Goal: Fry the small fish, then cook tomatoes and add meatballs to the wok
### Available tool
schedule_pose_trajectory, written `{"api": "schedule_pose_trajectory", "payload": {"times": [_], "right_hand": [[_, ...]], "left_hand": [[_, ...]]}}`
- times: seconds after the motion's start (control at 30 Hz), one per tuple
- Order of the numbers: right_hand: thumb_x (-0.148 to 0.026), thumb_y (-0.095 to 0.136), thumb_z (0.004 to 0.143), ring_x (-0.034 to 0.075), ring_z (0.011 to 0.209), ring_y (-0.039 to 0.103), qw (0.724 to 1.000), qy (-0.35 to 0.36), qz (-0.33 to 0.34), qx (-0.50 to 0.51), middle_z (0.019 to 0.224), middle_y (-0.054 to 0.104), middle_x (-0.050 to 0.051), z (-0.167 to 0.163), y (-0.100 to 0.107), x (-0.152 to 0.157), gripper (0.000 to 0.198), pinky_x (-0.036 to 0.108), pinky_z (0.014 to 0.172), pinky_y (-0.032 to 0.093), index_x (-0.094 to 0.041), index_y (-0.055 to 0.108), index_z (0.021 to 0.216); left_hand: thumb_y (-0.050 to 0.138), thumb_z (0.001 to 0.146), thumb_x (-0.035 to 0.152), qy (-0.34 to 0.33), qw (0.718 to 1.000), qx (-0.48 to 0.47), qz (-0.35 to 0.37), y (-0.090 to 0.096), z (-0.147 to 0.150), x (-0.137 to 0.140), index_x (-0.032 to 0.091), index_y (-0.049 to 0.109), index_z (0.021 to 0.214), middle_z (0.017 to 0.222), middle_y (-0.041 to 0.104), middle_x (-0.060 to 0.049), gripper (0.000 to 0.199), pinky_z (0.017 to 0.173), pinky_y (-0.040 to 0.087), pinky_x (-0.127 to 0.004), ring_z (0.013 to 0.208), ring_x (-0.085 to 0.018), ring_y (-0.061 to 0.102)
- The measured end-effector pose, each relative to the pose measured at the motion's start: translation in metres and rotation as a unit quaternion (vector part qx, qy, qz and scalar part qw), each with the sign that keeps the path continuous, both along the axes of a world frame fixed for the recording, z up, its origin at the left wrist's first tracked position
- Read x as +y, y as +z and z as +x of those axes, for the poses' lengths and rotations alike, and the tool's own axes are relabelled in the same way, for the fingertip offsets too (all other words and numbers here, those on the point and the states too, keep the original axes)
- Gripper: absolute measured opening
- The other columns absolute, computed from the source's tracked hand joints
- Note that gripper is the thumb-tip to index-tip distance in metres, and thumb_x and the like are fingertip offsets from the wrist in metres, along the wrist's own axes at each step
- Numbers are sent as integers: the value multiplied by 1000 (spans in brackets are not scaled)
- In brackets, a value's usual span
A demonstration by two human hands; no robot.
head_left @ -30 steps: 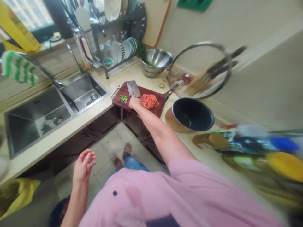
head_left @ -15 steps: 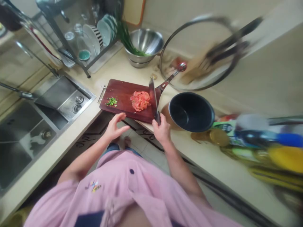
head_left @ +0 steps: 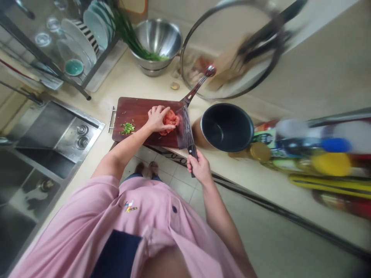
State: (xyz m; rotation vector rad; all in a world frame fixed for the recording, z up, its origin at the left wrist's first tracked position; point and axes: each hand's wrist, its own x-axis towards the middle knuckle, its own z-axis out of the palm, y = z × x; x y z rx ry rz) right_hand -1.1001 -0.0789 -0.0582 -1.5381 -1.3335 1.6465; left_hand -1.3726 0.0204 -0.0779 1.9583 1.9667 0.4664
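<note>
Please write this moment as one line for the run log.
left hand: on chopped tomato | right hand: grips cleaver by handle | cutting board: green bits at left | pot: right of board

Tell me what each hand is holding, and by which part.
Right hand: the cleaver, by its black handle. Left hand: on the chopped tomato; can't tell whether it grips any.
</note>
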Motion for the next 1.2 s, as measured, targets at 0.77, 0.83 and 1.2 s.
{"api": "schedule_pose_trajectory", "payload": {"times": [0.77,0.83,1.2], "right_hand": [[-53,74,73,5,40,39,949,-50,-182,253,59,51,-11,-89,-17,-33,50,17,36,31,-22,47,102],[-53,74,73,4,40,39,948,-47,-183,256,59,52,-11,-92,-11,-35,50,17,36,31,-22,47,102],[-53,68,80,4,40,39,946,4,-160,282,59,50,-12,-113,28,-37,45,16,36,34,-22,43,102]], "left_hand": [[68,84,52,99,987,-59,113,-11,21,-20,21,60,137,146,48,-17,62,110,32,-44,133,-31,41],[66,86,52,94,987,-65,111,-6,16,-23,20,59,137,147,46,-18,61,111,32,-45,134,-32,40],[67,84,49,109,967,-84,216,54,-14,-35,21,58,133,139,50,-17,58,111,36,-47,130,-32,46]]}}
